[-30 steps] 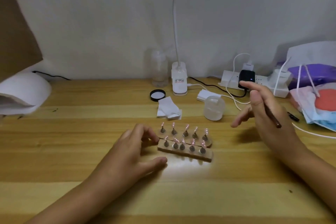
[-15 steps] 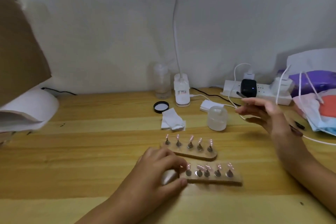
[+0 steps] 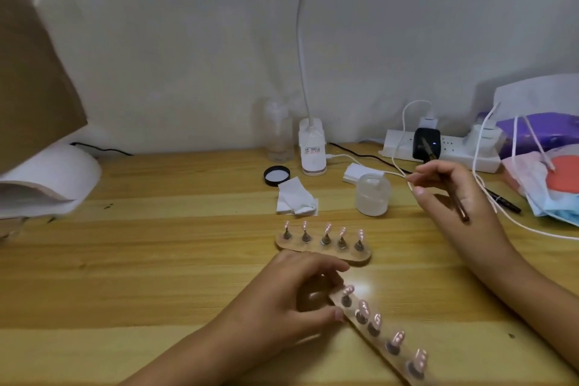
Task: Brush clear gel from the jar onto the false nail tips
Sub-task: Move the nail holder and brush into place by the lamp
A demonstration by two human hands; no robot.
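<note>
Two wooden holders carry pink false nail tips on small stands. The far holder (image 3: 322,246) lies flat across the middle of the table. My left hand (image 3: 291,301) pinches the left end of the near holder (image 3: 383,341), which slants toward the bottom right. The clear gel jar (image 3: 372,194) stands open behind the far holder, and its black lid (image 3: 276,175) lies to the left. My right hand (image 3: 451,197) hovers right of the jar and holds a dark brush (image 3: 445,180), bristle end pointing up and back.
A crumpled white wipe (image 3: 296,200) lies beside the lid. A lamp base (image 3: 311,150), a clear bottle (image 3: 277,135), a power strip (image 3: 438,150) with white cables and a pile of bags (image 3: 545,163) line the back and right. A white curing lamp (image 3: 47,178) sits at left.
My left hand has pulled the near holder away from the far one toward me and swung it diagonal. My right hand with the brush stayed near the jar. The view tilted up.
</note>
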